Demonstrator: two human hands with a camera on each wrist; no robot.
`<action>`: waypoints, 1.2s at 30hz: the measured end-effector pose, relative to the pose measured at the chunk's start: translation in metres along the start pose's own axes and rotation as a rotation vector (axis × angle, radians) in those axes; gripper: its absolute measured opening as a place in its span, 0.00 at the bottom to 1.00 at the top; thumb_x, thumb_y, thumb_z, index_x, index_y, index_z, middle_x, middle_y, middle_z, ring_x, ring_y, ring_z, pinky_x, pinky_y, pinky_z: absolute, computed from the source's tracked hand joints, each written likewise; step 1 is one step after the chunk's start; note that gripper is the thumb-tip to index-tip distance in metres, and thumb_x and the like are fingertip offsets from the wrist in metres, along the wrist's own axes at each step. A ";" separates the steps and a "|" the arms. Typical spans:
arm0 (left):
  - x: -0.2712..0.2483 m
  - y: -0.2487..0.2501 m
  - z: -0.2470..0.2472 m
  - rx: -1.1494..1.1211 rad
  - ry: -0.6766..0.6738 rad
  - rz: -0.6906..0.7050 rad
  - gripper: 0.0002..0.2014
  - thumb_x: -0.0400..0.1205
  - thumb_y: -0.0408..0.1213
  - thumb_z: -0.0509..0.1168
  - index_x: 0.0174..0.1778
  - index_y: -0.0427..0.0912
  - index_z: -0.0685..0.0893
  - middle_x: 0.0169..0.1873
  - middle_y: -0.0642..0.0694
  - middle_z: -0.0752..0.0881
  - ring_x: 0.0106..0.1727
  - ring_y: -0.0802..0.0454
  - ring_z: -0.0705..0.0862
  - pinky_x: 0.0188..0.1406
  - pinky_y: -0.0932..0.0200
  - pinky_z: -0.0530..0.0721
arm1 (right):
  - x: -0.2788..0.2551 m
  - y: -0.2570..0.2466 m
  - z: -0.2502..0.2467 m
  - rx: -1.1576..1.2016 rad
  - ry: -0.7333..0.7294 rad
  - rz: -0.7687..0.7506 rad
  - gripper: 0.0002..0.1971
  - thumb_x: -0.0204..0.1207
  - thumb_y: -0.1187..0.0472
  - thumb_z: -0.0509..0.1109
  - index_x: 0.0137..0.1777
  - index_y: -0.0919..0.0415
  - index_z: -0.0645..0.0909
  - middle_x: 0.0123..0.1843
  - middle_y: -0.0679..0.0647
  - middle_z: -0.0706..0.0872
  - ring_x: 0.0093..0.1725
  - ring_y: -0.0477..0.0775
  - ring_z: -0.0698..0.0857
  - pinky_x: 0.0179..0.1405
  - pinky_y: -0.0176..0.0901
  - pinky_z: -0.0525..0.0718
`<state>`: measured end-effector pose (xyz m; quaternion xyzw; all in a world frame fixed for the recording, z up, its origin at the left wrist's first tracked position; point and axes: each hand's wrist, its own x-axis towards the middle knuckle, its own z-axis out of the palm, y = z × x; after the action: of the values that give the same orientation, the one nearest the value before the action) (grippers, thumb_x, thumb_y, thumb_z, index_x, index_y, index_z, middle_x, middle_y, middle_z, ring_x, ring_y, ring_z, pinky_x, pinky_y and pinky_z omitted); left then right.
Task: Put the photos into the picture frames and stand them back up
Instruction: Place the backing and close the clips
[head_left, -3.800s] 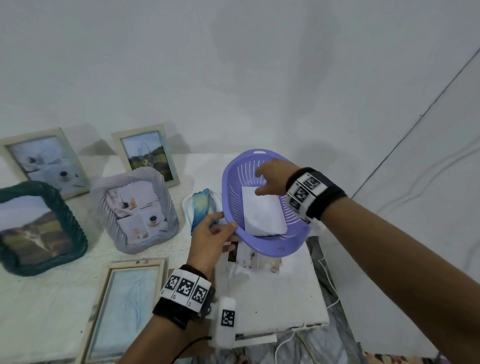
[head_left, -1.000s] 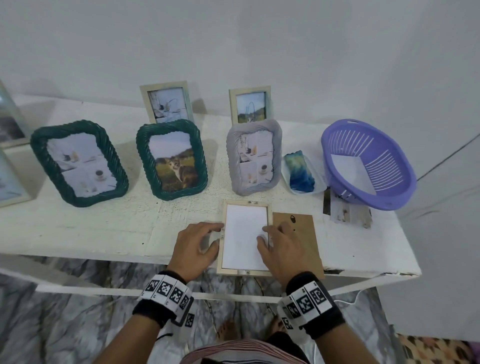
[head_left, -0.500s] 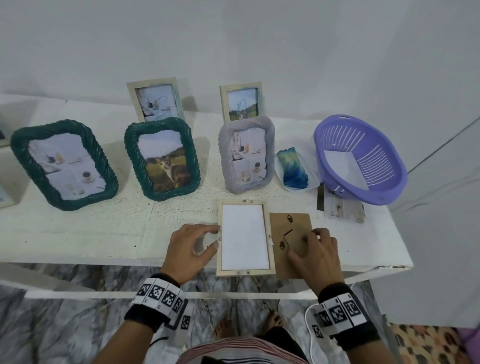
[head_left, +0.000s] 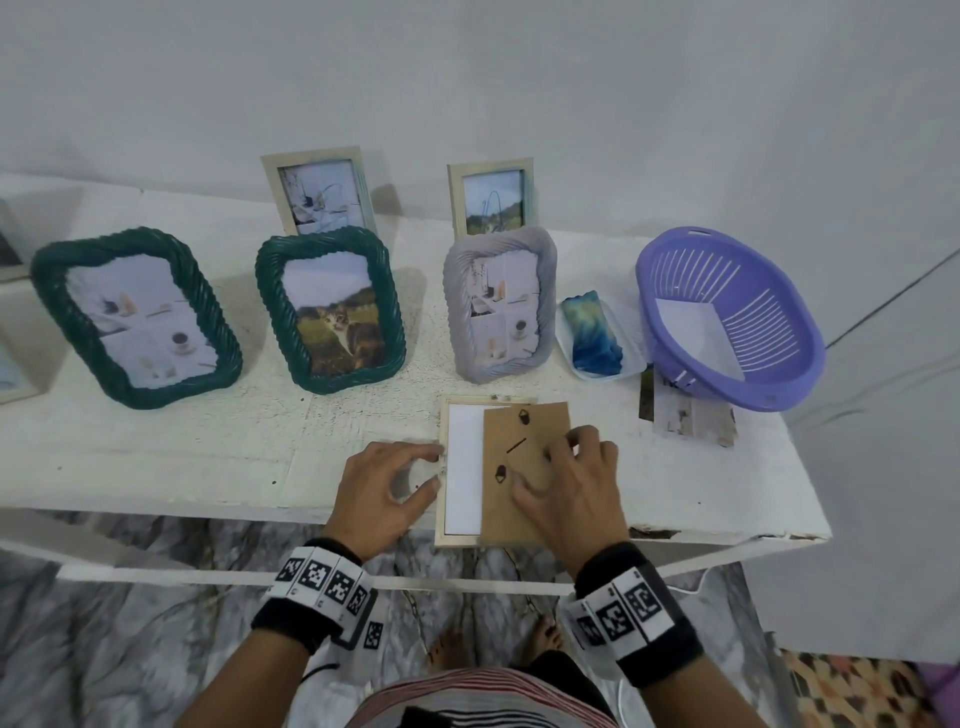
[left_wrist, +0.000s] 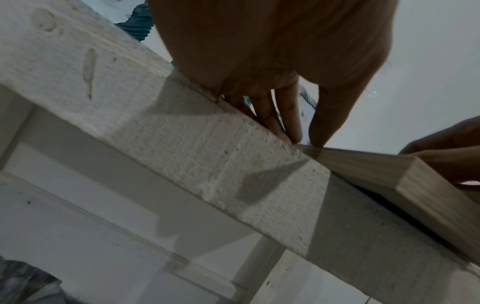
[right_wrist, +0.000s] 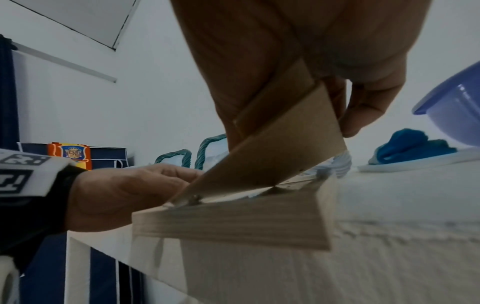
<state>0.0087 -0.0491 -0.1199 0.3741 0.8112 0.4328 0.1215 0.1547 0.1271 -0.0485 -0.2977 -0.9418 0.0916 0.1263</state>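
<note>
A light wooden picture frame (head_left: 440, 499) lies face down at the table's front edge, its near end past the edge. A photo (head_left: 460, 467) lies in it, white back up. My right hand (head_left: 540, 465) pinches the brown backing board (head_left: 511, 499), with its folded stand, and holds it tilted over the frame's right part. In the right wrist view the backing board (right_wrist: 272, 156) slopes down onto the frame (right_wrist: 233, 222). My left hand (head_left: 435, 470) touches the frame's left edge with fingers and thumb. The left wrist view shows those fingers (left_wrist: 288, 115) at the frame's corner (left_wrist: 376, 164).
Two green rope frames (head_left: 136, 317) (head_left: 330, 309) and a grey frame (head_left: 498, 301) stand in a row, two wooden frames (head_left: 317, 192) (head_left: 492, 200) behind them. A blue cloth (head_left: 595, 332) on a tray and a purple basket (head_left: 779, 358) holding a white photo sit at right.
My right hand has picked the backing board up from the table beside the frame and brought it left over the frame. The left hand stays at the frame's left edge.
</note>
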 end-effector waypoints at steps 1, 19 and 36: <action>0.000 0.000 0.000 -0.001 0.000 -0.002 0.20 0.76 0.60 0.64 0.62 0.62 0.84 0.56 0.69 0.86 0.61 0.59 0.79 0.64 0.44 0.76 | 0.001 -0.005 0.002 -0.013 -0.005 -0.014 0.19 0.60 0.46 0.78 0.34 0.62 0.78 0.40 0.60 0.76 0.38 0.60 0.74 0.37 0.55 0.83; 0.000 0.001 0.000 0.024 -0.006 -0.016 0.20 0.76 0.61 0.63 0.62 0.63 0.83 0.56 0.70 0.85 0.60 0.62 0.77 0.64 0.47 0.74 | 0.007 0.008 0.031 0.296 -0.196 -0.055 0.14 0.77 0.49 0.66 0.51 0.58 0.86 0.54 0.55 0.78 0.53 0.57 0.75 0.52 0.48 0.79; 0.000 0.001 0.000 0.021 -0.012 -0.013 0.21 0.76 0.60 0.63 0.63 0.61 0.84 0.60 0.66 0.84 0.61 0.60 0.77 0.64 0.48 0.76 | 0.044 0.076 0.007 0.475 -0.587 -0.301 0.11 0.76 0.60 0.74 0.57 0.50 0.86 0.56 0.42 0.79 0.50 0.32 0.77 0.48 0.22 0.72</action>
<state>0.0091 -0.0489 -0.1192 0.3725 0.8174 0.4211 0.1254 0.1593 0.2135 -0.0658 -0.0803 -0.9236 0.3683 -0.0704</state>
